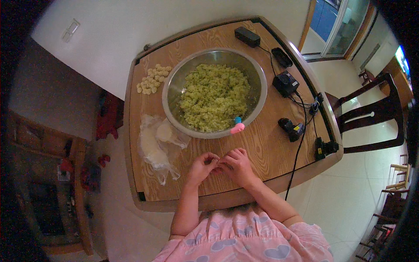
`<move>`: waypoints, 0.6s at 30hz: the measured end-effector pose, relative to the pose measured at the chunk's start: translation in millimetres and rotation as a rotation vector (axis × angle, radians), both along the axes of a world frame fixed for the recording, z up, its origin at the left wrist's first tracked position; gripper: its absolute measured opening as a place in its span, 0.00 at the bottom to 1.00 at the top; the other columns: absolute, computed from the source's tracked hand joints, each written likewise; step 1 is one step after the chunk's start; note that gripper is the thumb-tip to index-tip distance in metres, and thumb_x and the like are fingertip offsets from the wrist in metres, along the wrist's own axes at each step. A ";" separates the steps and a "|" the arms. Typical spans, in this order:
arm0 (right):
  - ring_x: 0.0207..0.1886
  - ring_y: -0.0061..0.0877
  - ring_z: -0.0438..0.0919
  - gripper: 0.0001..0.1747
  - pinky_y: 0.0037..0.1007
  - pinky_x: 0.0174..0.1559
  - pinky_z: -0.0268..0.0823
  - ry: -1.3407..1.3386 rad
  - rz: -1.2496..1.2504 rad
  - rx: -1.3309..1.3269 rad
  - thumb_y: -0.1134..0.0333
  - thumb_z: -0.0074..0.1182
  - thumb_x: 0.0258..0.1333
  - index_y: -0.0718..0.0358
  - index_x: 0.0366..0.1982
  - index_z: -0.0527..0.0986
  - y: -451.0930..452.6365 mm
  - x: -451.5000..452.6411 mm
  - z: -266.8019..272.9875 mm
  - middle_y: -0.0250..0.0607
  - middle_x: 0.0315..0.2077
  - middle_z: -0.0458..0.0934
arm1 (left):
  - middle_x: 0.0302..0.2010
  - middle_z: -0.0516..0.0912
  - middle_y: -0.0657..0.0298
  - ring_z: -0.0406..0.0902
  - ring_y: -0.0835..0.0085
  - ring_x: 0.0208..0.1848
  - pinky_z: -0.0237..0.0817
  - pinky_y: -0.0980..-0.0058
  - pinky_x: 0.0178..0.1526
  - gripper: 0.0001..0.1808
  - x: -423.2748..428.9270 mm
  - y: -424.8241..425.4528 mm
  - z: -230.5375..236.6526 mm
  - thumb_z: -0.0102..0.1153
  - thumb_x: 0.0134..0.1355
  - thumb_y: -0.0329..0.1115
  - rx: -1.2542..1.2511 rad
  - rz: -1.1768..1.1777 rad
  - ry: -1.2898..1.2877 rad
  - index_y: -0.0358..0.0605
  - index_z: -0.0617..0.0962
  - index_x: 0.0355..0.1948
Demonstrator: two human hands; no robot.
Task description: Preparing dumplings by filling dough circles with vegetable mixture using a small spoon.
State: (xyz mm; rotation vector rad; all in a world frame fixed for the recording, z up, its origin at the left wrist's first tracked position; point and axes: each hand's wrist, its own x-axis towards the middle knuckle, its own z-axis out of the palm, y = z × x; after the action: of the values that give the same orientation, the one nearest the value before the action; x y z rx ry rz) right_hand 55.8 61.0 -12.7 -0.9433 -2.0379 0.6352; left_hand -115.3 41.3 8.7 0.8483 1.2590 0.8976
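Observation:
My left hand point(203, 167) and my right hand point(238, 166) meet at the fingertips above the wooden tabletop, near its front edge. Their curled fingers hide whatever may be between them. Just beyond stands a wide stainless steel bowl point(174, 90), holding a chopped yellow-green mixture point(214, 96). A pink and blue utensil handle point(238, 127) leans over the bowl's near rim. To the left of my hands lies a clear plastic bag point(168, 167) with pale dough point(150, 145) in it. Several small pale dough pieces point(154, 80) are heaped left of the bowl.
Along the table's right side lie a black power adapter point(247, 37), a black tray-like piece point(281, 57), a black charger point(285, 83) and two black devices point(290, 129). A black cable point(297, 154) runs over the front edge. A dark wooden chair point(373, 114) stands at the right.

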 end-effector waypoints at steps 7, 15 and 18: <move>0.38 0.34 0.71 0.13 0.41 0.50 0.59 -0.028 0.015 0.023 0.66 0.61 0.39 0.55 0.31 0.74 1.0 -2.1 -4.9 0.35 0.28 0.71 | 0.29 0.80 0.62 0.78 0.76 0.26 0.72 0.79 0.28 0.04 -0.9 0.7 -2.5 0.52 0.61 0.27 0.011 -0.028 0.080 0.39 0.75 0.37; 0.36 0.33 0.72 0.11 0.40 0.49 0.59 0.029 -0.034 -0.025 0.68 0.59 0.41 0.56 0.30 0.71 -0.6 -5.8 7.2 0.34 0.26 0.72 | 0.30 0.80 0.66 0.76 0.79 0.27 0.71 0.81 0.27 0.05 19.0 -2.3 3.7 0.54 0.60 0.30 0.018 0.173 0.083 0.42 0.77 0.36; 0.36 0.33 0.73 0.10 0.39 0.48 0.59 0.088 -0.056 -0.053 0.69 0.58 0.41 0.56 0.29 0.70 -1.4 -7.6 8.2 0.35 0.26 0.72 | 0.33 0.80 0.65 0.77 0.79 0.29 0.72 0.80 0.28 0.06 24.8 -3.4 9.6 0.54 0.60 0.29 0.010 0.218 0.033 0.42 0.76 0.38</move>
State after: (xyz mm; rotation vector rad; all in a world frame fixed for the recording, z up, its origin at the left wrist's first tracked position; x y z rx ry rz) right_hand 48.2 59.6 -4.5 -0.9826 -1.9192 0.6909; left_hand -90.5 38.0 18.3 0.7459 1.3953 1.0675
